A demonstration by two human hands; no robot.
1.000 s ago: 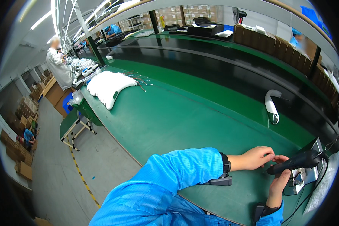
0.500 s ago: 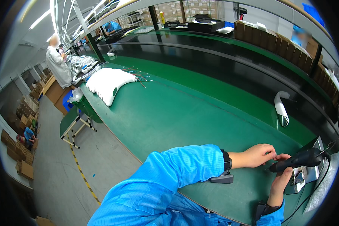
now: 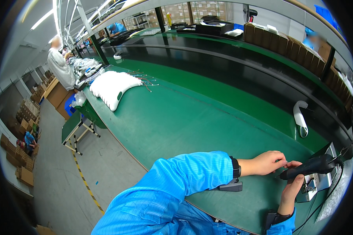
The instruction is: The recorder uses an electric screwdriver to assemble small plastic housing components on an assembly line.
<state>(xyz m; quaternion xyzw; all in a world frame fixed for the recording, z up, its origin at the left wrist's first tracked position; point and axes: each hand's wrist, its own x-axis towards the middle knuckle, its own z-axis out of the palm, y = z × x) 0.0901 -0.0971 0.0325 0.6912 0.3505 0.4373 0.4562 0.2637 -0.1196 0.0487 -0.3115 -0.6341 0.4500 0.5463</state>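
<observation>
My right hand (image 3: 292,188) grips a black electric screwdriver (image 3: 315,166), its narrow end pointing left and its cable hanging down at the right. My left hand (image 3: 264,162) is beside it, thumb and fingers pinched together close to my right fingertips. Whatever lies in the pinch is too small to make out. Just beyond the right hand stands a small metal box-like device (image 3: 310,190), partly hidden by the screwdriver. Both hands are over the right end of the green bench (image 3: 184,129).
A stack of white curved parts (image 3: 113,88) with thin wires lies on the bench at the far left. A single white curved part (image 3: 299,117) rests on the conveyor (image 3: 239,84) behind. A clear plastic bag (image 3: 333,199) sits at right. A person in white (image 3: 60,66) stands far left.
The white curved part on the conveyor has shifted right and slightly nearer, and a small white piece farther back has moved slightly right. My hands and the screwdriver have barely moved.
</observation>
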